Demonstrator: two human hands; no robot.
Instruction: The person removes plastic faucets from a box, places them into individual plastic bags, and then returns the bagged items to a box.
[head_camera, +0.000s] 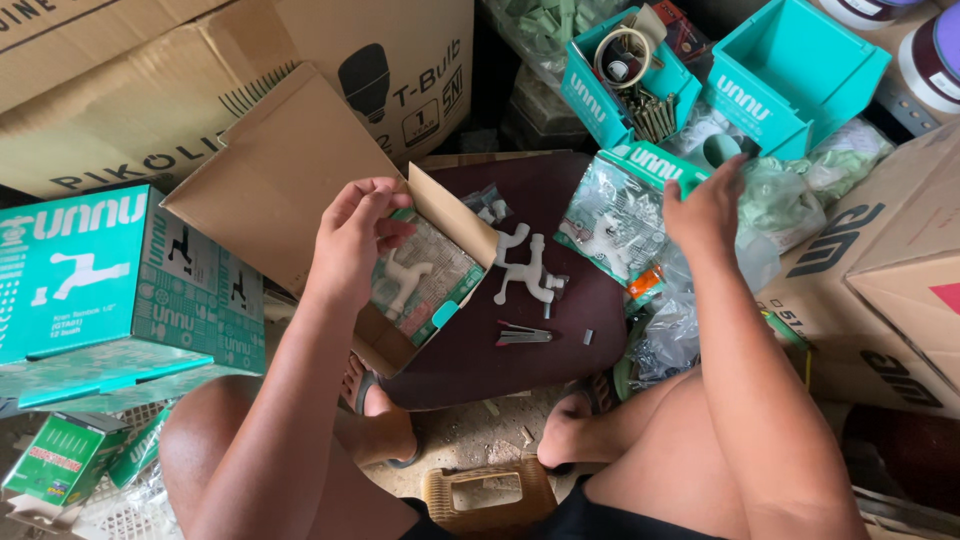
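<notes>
Packaged white tap (418, 282), sealed in clear plastic under a teal header card, sits at the centre of the frame, half inside an open brown carton (300, 170). Our left hand (352, 240) curls over its upper edge, fingers closed on the pack, which lies tilted in the carton's mouth. Our right hand (708, 205), in the upper right, pinches the teal top of a second bagged tap (620, 215), lifting it by the stiff card so that the bag hangs free. On the dark round counter (590, 330) between them lie two loose white taps (530, 270) and a small stapler (522, 335), near both hands. Teal bins (790, 80) with screws and tape stand along the top edge, and a large teal printed box (110, 280) fills the left.
</notes>
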